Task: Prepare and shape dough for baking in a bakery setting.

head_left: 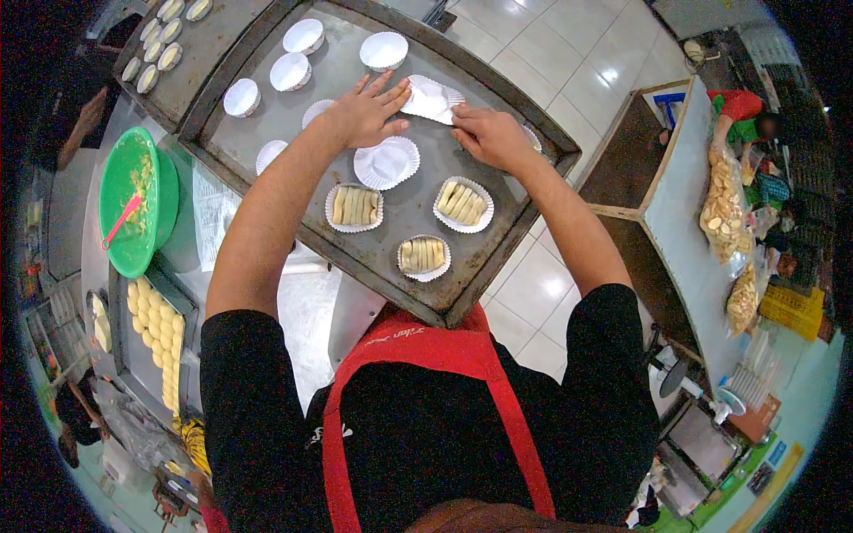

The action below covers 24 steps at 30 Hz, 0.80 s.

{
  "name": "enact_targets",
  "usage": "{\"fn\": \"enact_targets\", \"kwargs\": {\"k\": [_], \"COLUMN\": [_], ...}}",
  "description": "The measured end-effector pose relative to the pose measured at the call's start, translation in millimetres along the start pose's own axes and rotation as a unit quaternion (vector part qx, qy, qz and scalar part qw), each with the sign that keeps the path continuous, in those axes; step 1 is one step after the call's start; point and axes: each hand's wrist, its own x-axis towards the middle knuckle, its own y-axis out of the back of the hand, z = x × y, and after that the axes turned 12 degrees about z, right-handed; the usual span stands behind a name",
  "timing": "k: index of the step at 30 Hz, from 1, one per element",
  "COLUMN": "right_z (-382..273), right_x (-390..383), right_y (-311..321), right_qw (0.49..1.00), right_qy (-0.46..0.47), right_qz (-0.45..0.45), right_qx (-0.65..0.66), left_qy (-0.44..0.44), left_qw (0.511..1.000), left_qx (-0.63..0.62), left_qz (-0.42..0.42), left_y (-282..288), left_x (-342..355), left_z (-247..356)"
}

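Note:
A large dark baking tray (503, 211) extends in front of me, tilted in view. My left hand (366, 114) lies over it, fingers spread, its fingertips at the left edge of a white paper baking cup (434, 99). That cup looks pulled out flat. My right hand (490, 135) pinches its right edge between thumb and fingers. Just below my left hand sits another paper cup (386, 163) with nothing in it. Nearer me, three strip-topped dough pieces, one of them this pastry (357, 206), rest in their own paper cups. Several unfilled cups, including this cup (384, 51), stand farther off.
On the left are a green basin (140, 200) with a pink spatula (123, 220) and a tray of dough balls (155, 324). A second tray (209, 49) with filled cups adjoins mine at the far left. Bagged bread (724, 213) lies on a cabinet at right.

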Motion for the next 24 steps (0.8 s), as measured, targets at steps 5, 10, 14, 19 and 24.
{"fn": "enact_targets", "kwargs": {"k": [5, 10, 14, 19, 24], "right_z": [-2, -14, -29, -44, -84], "right_x": [2, 7, 8, 7, -5], "right_y": [8, 10, 14, 31, 37], "right_qw": [0.999, 0.999, 0.999, 0.996, 0.985], "right_qy": [0.023, 0.017, 0.022, -0.045, -0.045], "right_qz": [-0.037, -0.023, -0.009, 0.070, 0.147], "right_qx": [-0.015, -0.024, -0.025, 0.011, 0.075], "left_qy": [0.010, 0.037, 0.094, 0.213, 0.396], "left_qw": [0.996, 0.966, 0.918, 0.850, 0.767], "left_qx": [-0.049, -0.147, -0.230, -0.283, -0.265], "left_qz": [0.076, 0.210, 0.310, 0.389, 0.429], "left_y": [1, 20, 43, 61, 52], "left_x": [-1, -15, -73, -189, -322], "left_z": [0, 5, 29, 82, 150]}}
